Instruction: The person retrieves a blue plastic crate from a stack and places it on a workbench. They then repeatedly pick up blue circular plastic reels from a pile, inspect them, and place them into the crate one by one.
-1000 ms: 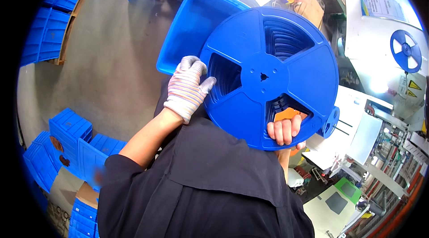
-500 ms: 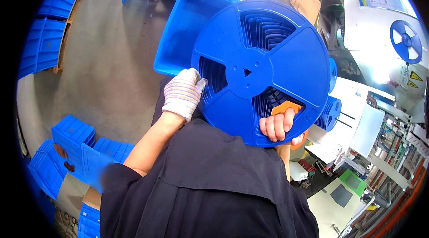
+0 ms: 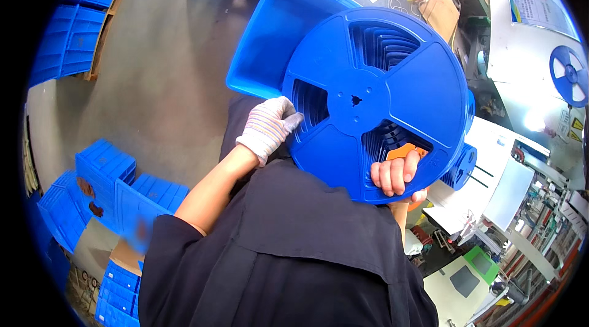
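Note:
A stack of blue plastic reels (image 3: 420, 91) fills the middle of the view, its top disc facing me with three cut-out windows and a small centre hole. My right hand (image 3: 396, 175), bare, has its fingers wrapped over the rim through the lower right window. At the left edge of the stack, my left hand (image 3: 270, 127) in a striped knit glove is curled with thumb and fingers on the rim. Something orange (image 3: 400, 152) shows through the lower window behind the reels; its kind is hidden.
An open blue bin (image 3: 261, 42) stands behind the stack on the left. More blue reels (image 3: 461, 167) sit on rods at the right, by a white worktop (image 3: 445, 207). Blue crates (image 3: 104, 173) are at lower left, others (image 3: 76, 35) at upper left. A green-and-white machine (image 3: 460, 284) stands lower right.
The whole scene, reels and both hands included, has shifted a little to the right in view. Both hands keep nearly the same places on the stack.

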